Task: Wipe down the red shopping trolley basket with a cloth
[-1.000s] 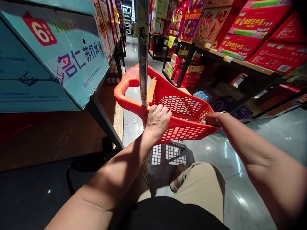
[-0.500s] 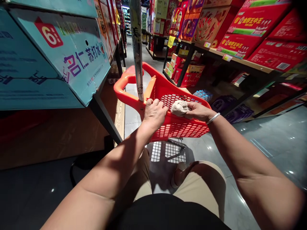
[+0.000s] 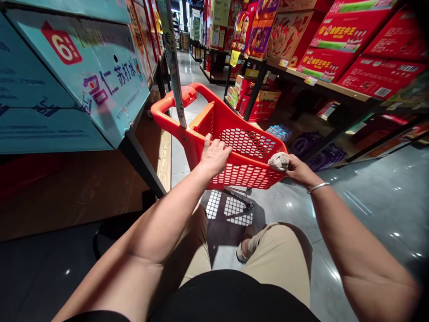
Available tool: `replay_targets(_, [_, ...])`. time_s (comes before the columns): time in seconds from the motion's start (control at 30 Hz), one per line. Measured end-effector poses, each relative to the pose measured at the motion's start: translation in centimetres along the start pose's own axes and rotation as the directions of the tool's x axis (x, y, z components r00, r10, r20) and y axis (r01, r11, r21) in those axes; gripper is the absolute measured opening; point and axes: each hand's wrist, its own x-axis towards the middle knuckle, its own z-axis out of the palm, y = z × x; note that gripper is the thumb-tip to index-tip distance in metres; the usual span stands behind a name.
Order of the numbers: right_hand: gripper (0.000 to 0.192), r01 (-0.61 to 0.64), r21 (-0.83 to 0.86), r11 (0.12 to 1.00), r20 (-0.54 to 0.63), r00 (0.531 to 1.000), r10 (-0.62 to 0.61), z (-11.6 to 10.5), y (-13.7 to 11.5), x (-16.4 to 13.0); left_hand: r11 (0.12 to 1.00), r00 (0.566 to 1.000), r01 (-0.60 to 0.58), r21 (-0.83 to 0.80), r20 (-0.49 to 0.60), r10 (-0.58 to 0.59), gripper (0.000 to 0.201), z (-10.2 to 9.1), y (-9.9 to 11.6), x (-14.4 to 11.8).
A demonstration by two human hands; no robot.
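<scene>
Cloth (image 3: 279, 161) is pinched in right grip (image 3: 299, 171) at front corner of cart (image 3: 250, 161). Left grip (image 3: 215, 157) lies loosely spread at near edge.

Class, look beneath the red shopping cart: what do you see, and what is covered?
Under the cart you see a metal bar, a wheel and, on the floor, a grid-patterned shadow. The cart's body and the left arm cover the rest.

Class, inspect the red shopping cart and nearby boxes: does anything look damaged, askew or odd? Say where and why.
The metal pole by the cart's rim is scuffed with dark marks. The blue box at left has a frayed lower corner, suggesting wear. The cloth in the right hand shows grey patches, perhaps dirt.
</scene>
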Motion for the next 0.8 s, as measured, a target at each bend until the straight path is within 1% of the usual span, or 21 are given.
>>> replay_targets(0.03, [0.037, 0.015, -0.035, 0.999, -0.055, 0.998, -0.017, 1.1, -1.0, -0.3, 0.999, 0.999, -0.03, -0.013, 0.03, 0.03, 0.033, 0.1, 0.5, 0.3])
replay_targets(0.1, [0.033, 0.069, -0.116, 0.991, -0.178, 0.98, -0.089, 4.0, -3.7, -0.7, 0.998, 0.995, -0.04, -0.042, 0.087, 0.044, 0.031, 0.2, 1.3, 1.1])
replay_targets(0.17, [0.028, 0.148, -0.208, 0.967, -0.285, 0.937, -0.204, 7.7, -6.6, -1.0, 0.998, 0.99, -0.019, -0.066, 0.139, 0.028, 0.032, 0.3, 1.7, 1.9])
replay_targets(0.2, [0.024, 0.194, -0.266, 0.944, -0.305, 0.912, -0.273, 9.5, -7.8, -1.1, 0.997, 0.988, -0.01, -0.076, 0.155, 0.022, 0.032, 0.4, 1.6, 2.2])
replay_targets(0.23, [0.026, 0.207, -0.321, 0.924, -0.296, 0.905, -0.305, 11.3, -8.7, -1.2, 0.996, 0.988, -0.005, -0.086, 0.156, 0.018, 0.032, 0.5, 1.5, 2.5])
replay_targets(0.27, [0.027, 0.21, -0.37, 0.905, -0.27, 0.908, -0.321, 12.9, -9.3, -1.3, 0.995, 0.989, -0.004, -0.098, 0.145, 0.018, 0.031, 0.7, 1.3, 2.7])
replay_targets(0.33, [0.03, 0.204, -0.44, 0.875, -0.182, 0.934, -0.309, 15.3, -9.4, -1.5, 0.993, 0.994, -0.017, -0.119, 0.101, 0.029, 0.03, 1.1, 0.9, 2.7])
replay_targets(0.37, [0.031, 0.202, -0.462, 0.864, -0.127, 0.949, -0.289, 15.9, -9.1, -1.7, 0.992, 0.996, -0.026, -0.125, 0.077, 0.036, 0.03, 1.4, 0.7, 2.7])
replay_targets(0.43, [0.033, 0.214, -0.49, 0.845, -0.002, 0.969, -0.246, 16.3, -7.9, -2.2, 0.991, 0.998, -0.033, -0.126, 0.045, 0.039, 0.03, 1.9, 0.4, 2.6])
replay_targets(0.5, [0.036, 0.234, -0.512, 0.827, 0.127, 0.972, -0.197, 15.9, -6.6, -3.0, 0.992, 0.999, -0.029, -0.122, 0.03, 0.033, 0.029, 2.3, 0.2, 2.6])
replay_targets(0.57, [0.037, 0.246, -0.536, 0.808, 0.243, 0.961, -0.132, 15.1, -5.3, -4.2, 0.992, 0.999, -0.027, -0.121, 0.024, 0.03, 0.028, 2.6, 0.1, 2.6])
replay_targets(0.63, [0.038, 0.248, -0.564, 0.787, 0.337, 0.94, -0.055, 14.5, -4.3, -5.8, 0.993, 0.999, -0.024, -0.117, 0.019, 0.027, 0.027, 2.7, 0.1, 2.8])
replay_targets(0.73, [0.037, 0.242, -0.6, 0.763, 0.401, 0.916, 0.026, 14.4, -3.7, -7.5, 0.995, 1.0, -0.013, -0.1, 0.016, 0.015, 0.03, 2.7, 0.4, 2.9])
replay_targets(0.8, [0.037, 0.246, -0.601, 0.761, 0.391, 0.92, 0.012, 15.1, -4.4, -7.4, 0.996, 1.0, -0.001, -0.087, 0.017, 0.002, 0.033, 2.7, 0.8, 2.9])
